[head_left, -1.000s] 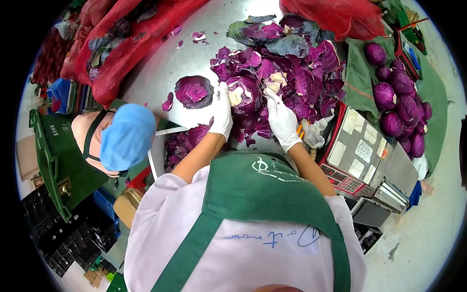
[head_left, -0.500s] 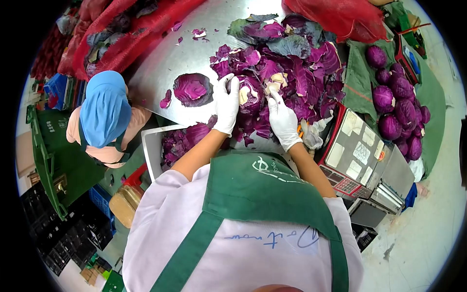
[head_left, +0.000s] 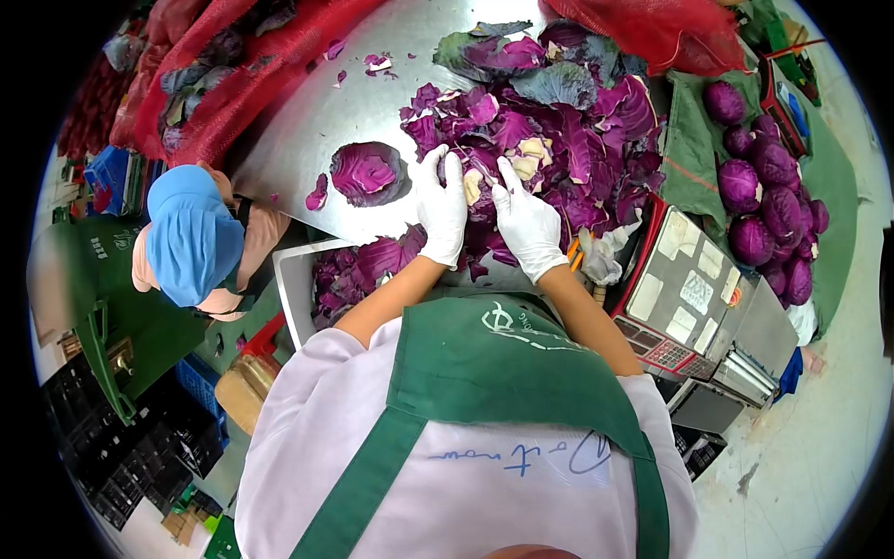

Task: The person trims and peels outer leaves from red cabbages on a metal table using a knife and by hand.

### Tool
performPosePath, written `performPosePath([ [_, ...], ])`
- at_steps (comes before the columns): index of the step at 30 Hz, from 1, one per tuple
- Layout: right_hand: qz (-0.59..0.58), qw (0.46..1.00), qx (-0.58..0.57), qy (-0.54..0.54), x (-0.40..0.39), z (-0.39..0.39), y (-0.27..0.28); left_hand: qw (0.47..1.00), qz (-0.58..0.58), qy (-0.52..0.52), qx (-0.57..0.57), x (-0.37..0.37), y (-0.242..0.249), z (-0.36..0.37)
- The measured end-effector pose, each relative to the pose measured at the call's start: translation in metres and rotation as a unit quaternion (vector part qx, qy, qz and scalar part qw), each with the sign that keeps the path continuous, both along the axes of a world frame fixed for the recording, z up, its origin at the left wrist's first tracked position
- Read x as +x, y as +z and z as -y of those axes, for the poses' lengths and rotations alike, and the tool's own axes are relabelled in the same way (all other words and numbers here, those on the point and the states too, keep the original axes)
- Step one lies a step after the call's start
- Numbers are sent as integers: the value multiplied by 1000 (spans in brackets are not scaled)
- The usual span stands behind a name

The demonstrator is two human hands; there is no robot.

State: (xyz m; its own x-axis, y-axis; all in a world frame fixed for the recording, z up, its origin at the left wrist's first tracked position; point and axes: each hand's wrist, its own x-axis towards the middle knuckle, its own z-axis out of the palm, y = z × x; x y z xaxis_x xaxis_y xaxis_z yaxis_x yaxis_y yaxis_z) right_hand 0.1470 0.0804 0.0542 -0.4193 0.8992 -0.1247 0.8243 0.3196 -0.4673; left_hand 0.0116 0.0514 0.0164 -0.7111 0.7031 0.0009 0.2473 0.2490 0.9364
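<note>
Probably we're peeling the cabbage, set between our left hand (whether its fingers grip, we can't tell) and right hand, thumb and forefinger apart; next calls for steady support.

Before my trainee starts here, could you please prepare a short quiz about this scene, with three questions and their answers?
1. True or false: the left hand and the right hand are both gloved in white.
2. How are the hands placed at the purple cabbage in front of the person? (a) both on its left; (b) one on each side; (c) both far from it.
3. Which colour is the cap at the picture's left?
Key: 1 true; 2 b; 3 blue.
</note>
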Motion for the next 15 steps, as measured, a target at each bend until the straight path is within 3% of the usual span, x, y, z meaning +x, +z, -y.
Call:
performPosePath([
  [3, 5, 998, 64, -9, -1, -5, -9, 998, -63, -8, -27, 3, 5, 3],
  [6, -5, 996, 81, -35, -4, -12, -26, 999, -20, 30, -13, 7, 0, 2],
  [8, 18, 984, 174, -19, 3, -29, -51, 999, -43, 24, -1, 9, 1, 14],
  [9, 12, 995, 10, -103, 13, -53, -42, 998, -64, 18, 13, 12, 1, 21],
  [11, 45, 997, -6, -56, 11, -68, -39, 992, -107, 7, 73, 10, -18, 35],
  [14, -25, 998, -50, -36, 3, -58, -25, 999, -3, -8, 42, -7, -5, 28],
  [15, -56, 997, -7, -47, 2, -52, -19, 999, -4, -3, 47, -9, -4, 25],
])
